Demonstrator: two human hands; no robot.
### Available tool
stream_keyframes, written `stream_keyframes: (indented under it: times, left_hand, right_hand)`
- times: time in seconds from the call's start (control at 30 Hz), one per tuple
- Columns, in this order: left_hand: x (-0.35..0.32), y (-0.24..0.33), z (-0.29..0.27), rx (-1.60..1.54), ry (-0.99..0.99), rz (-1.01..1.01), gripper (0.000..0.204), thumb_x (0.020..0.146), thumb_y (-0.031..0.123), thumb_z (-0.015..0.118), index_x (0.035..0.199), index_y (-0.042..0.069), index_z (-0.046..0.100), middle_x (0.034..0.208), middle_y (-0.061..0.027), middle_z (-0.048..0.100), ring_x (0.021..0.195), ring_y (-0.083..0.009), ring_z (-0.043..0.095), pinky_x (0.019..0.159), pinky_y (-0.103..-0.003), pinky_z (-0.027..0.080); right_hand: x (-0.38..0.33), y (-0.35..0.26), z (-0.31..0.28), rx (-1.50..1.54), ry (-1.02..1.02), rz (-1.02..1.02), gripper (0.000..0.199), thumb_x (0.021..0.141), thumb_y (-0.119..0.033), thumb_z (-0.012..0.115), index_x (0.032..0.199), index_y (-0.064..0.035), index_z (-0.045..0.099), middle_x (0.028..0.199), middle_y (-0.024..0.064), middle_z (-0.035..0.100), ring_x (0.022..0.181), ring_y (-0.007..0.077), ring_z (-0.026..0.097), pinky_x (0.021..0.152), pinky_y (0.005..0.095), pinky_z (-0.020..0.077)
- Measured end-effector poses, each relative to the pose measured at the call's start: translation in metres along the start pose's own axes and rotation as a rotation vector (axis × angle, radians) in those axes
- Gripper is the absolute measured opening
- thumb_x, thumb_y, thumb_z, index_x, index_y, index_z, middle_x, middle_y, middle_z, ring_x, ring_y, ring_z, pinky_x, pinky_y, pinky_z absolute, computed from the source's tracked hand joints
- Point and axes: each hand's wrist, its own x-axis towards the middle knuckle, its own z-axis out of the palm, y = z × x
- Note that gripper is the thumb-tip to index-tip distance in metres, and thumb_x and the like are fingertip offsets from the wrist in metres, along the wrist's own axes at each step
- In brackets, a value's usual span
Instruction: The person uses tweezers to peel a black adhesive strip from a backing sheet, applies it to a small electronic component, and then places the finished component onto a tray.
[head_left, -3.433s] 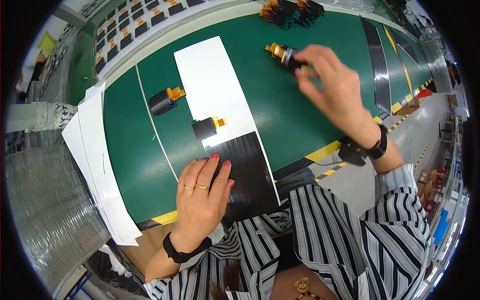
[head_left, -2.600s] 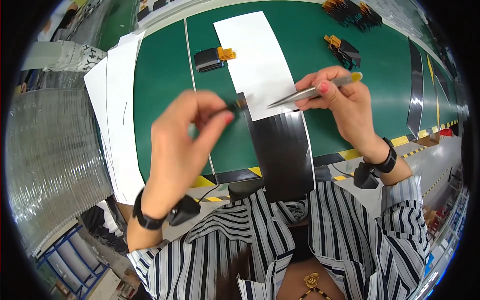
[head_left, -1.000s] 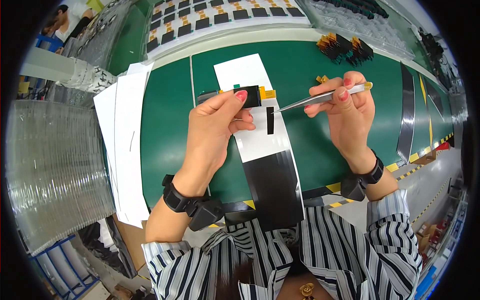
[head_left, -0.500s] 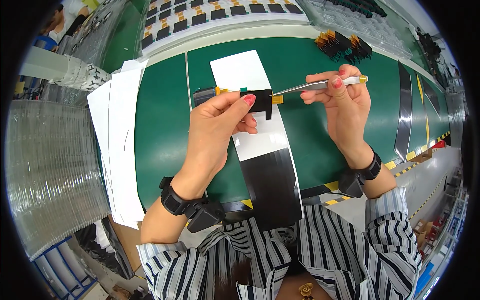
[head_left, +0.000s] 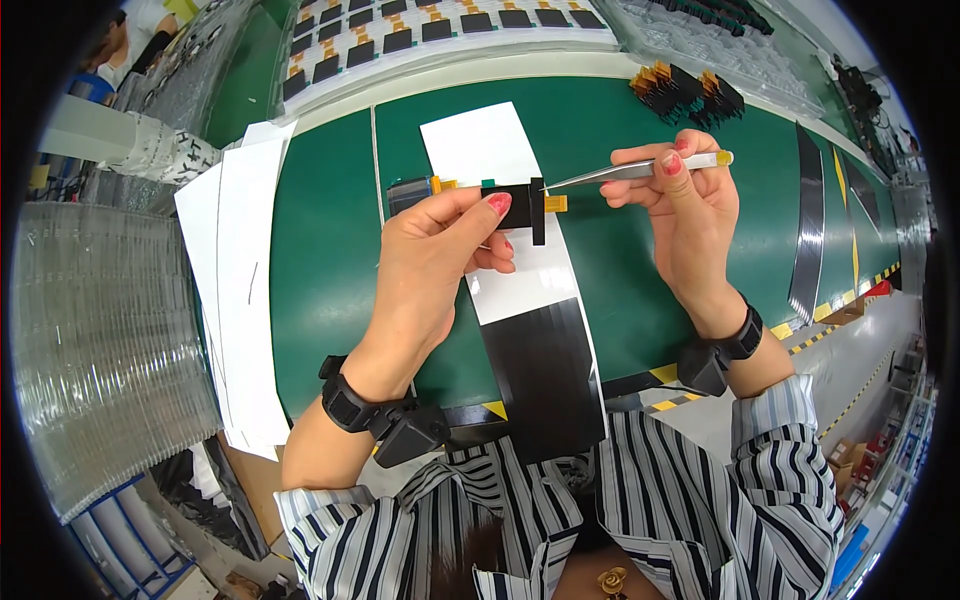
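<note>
My left hand point(head_left: 437, 262) holds a small black component point(head_left: 520, 203) with an orange end point(head_left: 555, 203) up over the green mat point(head_left: 320, 250). A narrow black strip stands across its front. My right hand point(head_left: 688, 210) grips metal tweezers point(head_left: 620, 172), whose tip points left and lies right at the black strip. Below both hands lies a long sheet, white at the far end point(head_left: 480, 145) and black at the near end point(head_left: 545, 375). Another black part with an orange tab point(head_left: 410, 190) rests on the mat behind my left fingers.
A stack of white sheets point(head_left: 235, 290) lies at the left. Several black and orange parts point(head_left: 685, 90) sit at the far right of the mat, and rows of dark parts on white trays point(head_left: 420, 25) run along the back. Clear plastic trays point(head_left: 100, 340) stand at the left edge.
My left hand picked the black component off the sheet and raised it. My right hand took up the tweezers and brought their tip to the part; over the last second both hands barely shifted.
</note>
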Motion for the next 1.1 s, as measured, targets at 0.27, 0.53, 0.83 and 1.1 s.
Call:
stream_keyframes:
  times: [0.27, 0.53, 0.83, 1.1]
  left_hand:
    - [-0.001, 0.001, 0.001, -0.018, -0.029, -0.049, 0.012, 0.08, 0.011, 0.058, 0.081, -0.001, 0.059, 0.063, -0.0046, 0.056, 0.055, -0.0107, 0.055, 0.054, -0.023, 0.048]
    - [0.001, 0.005, 0.007, -0.211, -0.017, -0.052, 0.011, 0.081, 0.006, 0.055, 0.089, 0.001, 0.049, 0.08, -0.0107, 0.06, 0.071, -0.0172, 0.062, 0.068, -0.027, 0.052]
    - [-0.005, -0.001, 0.019, -0.197, -0.104, 0.002, 0.007, 0.081, 0.001, 0.052, 0.084, 0.003, 0.046, 0.085, -0.0112, 0.061, 0.079, -0.0171, 0.061, 0.077, -0.029, 0.05]
    - [-0.008, -0.007, 0.02, -0.069, -0.116, 0.151, 0.01, 0.078, 0.0, 0.057, 0.085, 0.003, 0.05, 0.085, -0.005, 0.057, 0.078, -0.0112, 0.056, 0.073, -0.023, 0.045]
  right_hand:
    - [0.001, -0.003, 0.007, -0.055, 0.118, -0.066, 0.016, 0.09, -0.015, 0.042, 0.1, -0.0037, 0.038, 0.088, 0.0208, 0.056, 0.068, 0.0231, 0.059, 0.064, 0.0315, 0.0505]
    - [-0.016, -0.014, 0.013, -0.487, -0.088, -0.477, 0.015, 0.083, -0.003, 0.049, 0.097, 0.0003, 0.053, 0.074, 0.006, 0.049, 0.06, 0.0116, 0.045, 0.051, 0.0226, 0.0402]
    - [-0.017, -0.006, 0.031, -0.706, -0.075, -0.212, 0.013, 0.078, 0.002, 0.057, 0.09, 0.0, 0.059, 0.078, 0.0041, 0.053, 0.056, 0.0049, 0.041, 0.045, 0.0181, 0.0284]
    - [-0.02, -0.005, 0.032, -0.604, -0.064, -0.128, 0.009, 0.077, 0.002, 0.058, 0.086, 0.0013, 0.058, 0.077, 0.0027, 0.053, 0.055, 0.0033, 0.039, 0.045, 0.0172, 0.0275]
